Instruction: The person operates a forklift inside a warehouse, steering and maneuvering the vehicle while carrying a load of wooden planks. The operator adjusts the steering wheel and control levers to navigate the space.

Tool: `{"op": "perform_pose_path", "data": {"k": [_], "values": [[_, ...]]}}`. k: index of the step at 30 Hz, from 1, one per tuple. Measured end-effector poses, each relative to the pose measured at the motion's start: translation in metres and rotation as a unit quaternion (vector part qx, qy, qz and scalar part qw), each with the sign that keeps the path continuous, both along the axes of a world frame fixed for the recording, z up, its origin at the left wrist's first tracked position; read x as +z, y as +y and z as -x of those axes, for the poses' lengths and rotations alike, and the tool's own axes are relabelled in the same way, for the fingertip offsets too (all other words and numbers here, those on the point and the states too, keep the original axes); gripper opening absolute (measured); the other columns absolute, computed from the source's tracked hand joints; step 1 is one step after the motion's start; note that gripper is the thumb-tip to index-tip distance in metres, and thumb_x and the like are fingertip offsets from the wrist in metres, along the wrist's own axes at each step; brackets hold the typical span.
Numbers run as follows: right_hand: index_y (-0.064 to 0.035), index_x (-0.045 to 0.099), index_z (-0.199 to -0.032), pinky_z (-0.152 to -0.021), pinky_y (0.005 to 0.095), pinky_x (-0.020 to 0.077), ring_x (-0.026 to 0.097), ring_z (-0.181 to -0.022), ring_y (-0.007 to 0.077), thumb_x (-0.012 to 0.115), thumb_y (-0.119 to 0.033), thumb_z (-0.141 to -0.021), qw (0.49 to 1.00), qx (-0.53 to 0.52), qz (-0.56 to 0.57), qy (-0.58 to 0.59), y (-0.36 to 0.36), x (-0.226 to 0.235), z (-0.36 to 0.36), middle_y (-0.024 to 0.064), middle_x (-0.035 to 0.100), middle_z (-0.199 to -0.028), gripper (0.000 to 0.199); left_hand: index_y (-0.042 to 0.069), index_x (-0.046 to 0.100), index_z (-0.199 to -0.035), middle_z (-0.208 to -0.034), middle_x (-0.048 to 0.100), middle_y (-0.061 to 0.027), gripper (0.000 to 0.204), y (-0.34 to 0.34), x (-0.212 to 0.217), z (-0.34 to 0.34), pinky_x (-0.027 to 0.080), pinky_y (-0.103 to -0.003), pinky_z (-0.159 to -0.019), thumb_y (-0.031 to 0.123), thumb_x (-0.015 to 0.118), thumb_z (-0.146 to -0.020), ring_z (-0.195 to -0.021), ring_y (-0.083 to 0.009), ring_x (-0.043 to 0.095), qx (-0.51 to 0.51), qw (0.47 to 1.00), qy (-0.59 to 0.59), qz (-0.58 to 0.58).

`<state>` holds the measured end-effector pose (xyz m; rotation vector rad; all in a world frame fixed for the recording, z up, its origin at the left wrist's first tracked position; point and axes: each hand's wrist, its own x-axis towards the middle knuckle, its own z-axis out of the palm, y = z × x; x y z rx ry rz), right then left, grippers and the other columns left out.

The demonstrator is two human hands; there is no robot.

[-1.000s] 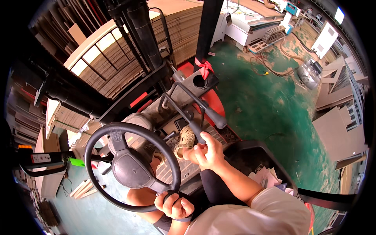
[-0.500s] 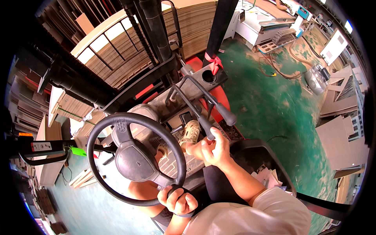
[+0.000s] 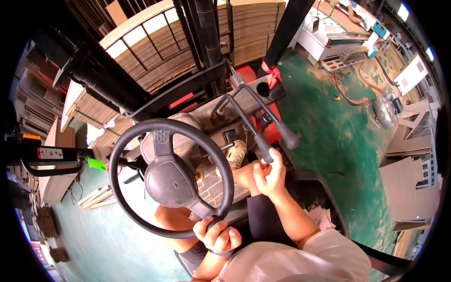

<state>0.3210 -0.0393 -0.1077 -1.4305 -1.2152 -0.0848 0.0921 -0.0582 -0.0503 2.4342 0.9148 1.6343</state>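
Note:
I am seated at a forklift's black steering wheel [image 3: 172, 184]. My left hand [image 3: 217, 236] is closed round the spinner knob at the wheel's lower right rim. My right hand [image 3: 271, 176] has its fingers curled at the grip end of the nearer black control lever [image 3: 263, 145]; part of the contact is hidden by the fingers. A second lever [image 3: 287, 136] stands just to its right, untouched. Below the levers, a beige clog [image 3: 236, 154] on my foot rests on the worn floor plate.
Ahead, beyond the black mast [image 3: 206, 37] and load backrest, is a tall stack of brown boards [image 3: 253, 28]. A red ribbon [image 3: 272, 75] is tied to the right post. On the green floor at right are hoses, a grey motor [image 3: 387, 110] and leaning panels [image 3: 404, 188]. Wooden strips [image 3: 98, 197] lie left.
The whole view has shifted, with the wheel, levers and boards now slightly farther right in the picture. My right hand's fingers have loosened a little at the lever's end; my left keeps its hold.

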Motion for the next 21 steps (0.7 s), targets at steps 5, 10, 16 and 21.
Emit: {"op": "perform_pose_path", "data": {"k": [5, 10, 16, 21], "values": [[-0.0009, 0.030, -0.153, -0.061, 0.0324, 0.0485, 0.055, -0.067, 0.0175, 0.067, -0.001, -0.091, 1.000, -0.001, 0.001, 0.000, 0.000, 0.003, 0.002, 0.0097, 0.059, -0.084, 0.072, 0.011, 0.054, -0.075, -0.094, 0.064, -0.0058, 0.010, 0.002, 0.001, 0.000, 0.047, -0.045, -0.088, 0.011, 0.063, -0.080, -0.098, -0.0356, 0.058, -0.015, 1.000, 0.002, -0.019], [-0.0013, 0.030, -0.153, -0.061, 0.0321, 0.0473, 0.054, -0.066, 0.0170, 0.066, -0.002, -0.092, 1.000, 0.006, -0.001, 0.011, -0.001, 0.002, 0.001, 0.0089, 0.058, -0.083, 0.071, 0.011, 0.054, -0.075, -0.095, 0.065, -0.0054, 0.011, 0.001, 0.002, 0.000, 0.047, -0.044, -0.087, 0.012, 0.063, -0.080, -0.098, -0.0352, 0.058, -0.013, 1.000, 0.010, -0.019], [-0.0003, 0.029, -0.153, -0.062, 0.0311, 0.0469, 0.052, -0.066, 0.0159, 0.066, -0.002, -0.092, 1.000, 0.013, 0.000, 0.015, -0.001, 0.005, -0.003, 0.0077, 0.056, -0.082, 0.071, 0.011, 0.054, -0.074, -0.095, 0.065, -0.0049, 0.012, 0.001, 0.004, -0.002, 0.047, -0.044, -0.086, 0.013, 0.064, -0.080, -0.098, -0.0354, 0.058, -0.012, 1.000, 0.008, -0.020], [0.0002, 0.028, -0.154, -0.065, 0.0295, 0.0471, 0.052, -0.068, 0.0140, 0.066, 0.000, -0.091, 0.999, 0.005, 0.025, 0.029, 0.001, 0.013, 0.004, 0.0067, 0.057, -0.083, 0.074, 0.013, 0.057, -0.073, -0.092, 0.068, -0.0026, 0.013, -0.001, 0.004, 0.000, 0.046, -0.045, -0.085, 0.014, 0.069, -0.079, -0.096, -0.0340, 0.060, 0.000, 1.000, -0.010, -0.003]]}}
